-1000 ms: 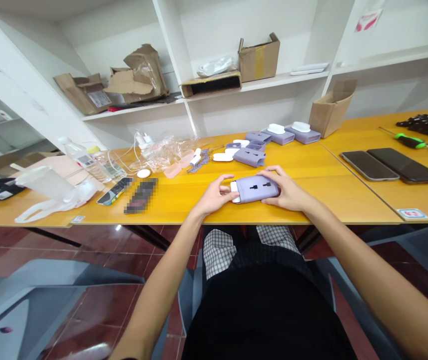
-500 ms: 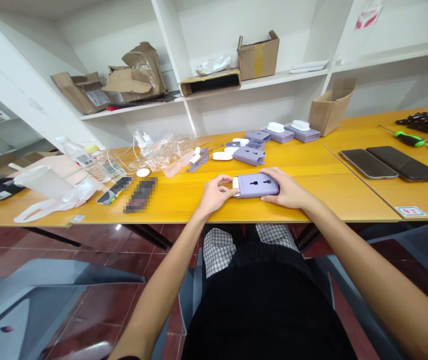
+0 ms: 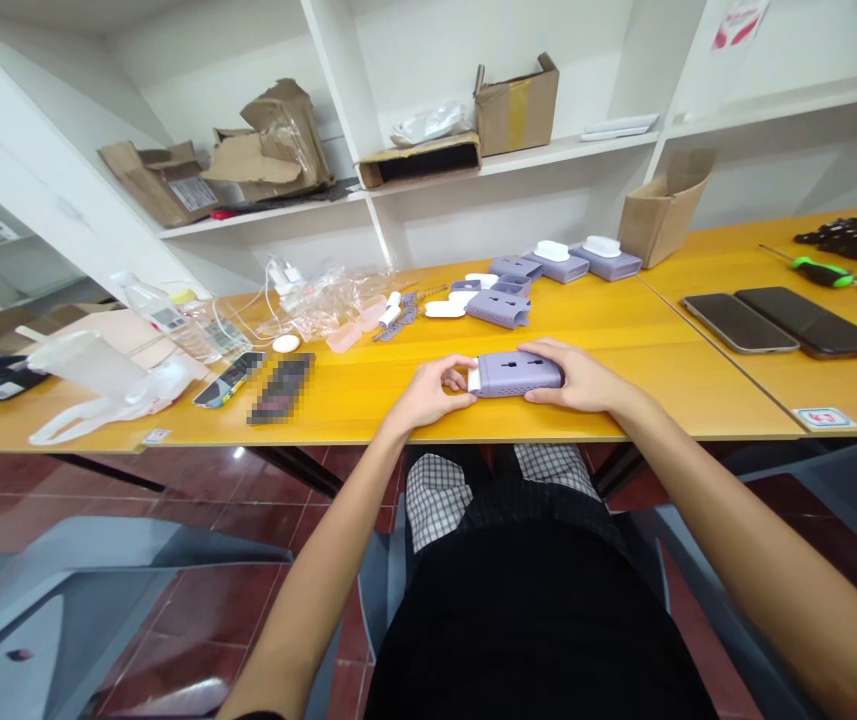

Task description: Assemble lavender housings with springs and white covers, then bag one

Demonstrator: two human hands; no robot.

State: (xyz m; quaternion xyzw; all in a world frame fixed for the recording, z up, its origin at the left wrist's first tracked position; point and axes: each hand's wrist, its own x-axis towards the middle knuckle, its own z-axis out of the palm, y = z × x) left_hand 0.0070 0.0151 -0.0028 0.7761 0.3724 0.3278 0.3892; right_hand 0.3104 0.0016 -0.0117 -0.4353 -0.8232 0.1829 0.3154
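Lavender plastic housing, rounded box shape with two black slots on top, sits at the near edge of the yellow wood-look table, middle of the scene, right in front of the seated person. From where I stand: right hand wraps its right end, thumb on the near side, fingers over the far side. Left hand is at the left end, thumb and forefinger pinching the white plastic end piece that shows there; remaining fingers curled. Can't tell if the housing touches the tabletop or is slightly raised.

Just beyond, far side: lavender perforated plastic sleeve, with a white oval plastic cap to its left. Farther right, two lavender plastic boxes, each with a white oval piece on top. Far left: crumpled clear plastic film. Right: two dark-screened phones side by side, green-and-black-handled screwdriver beyond them.
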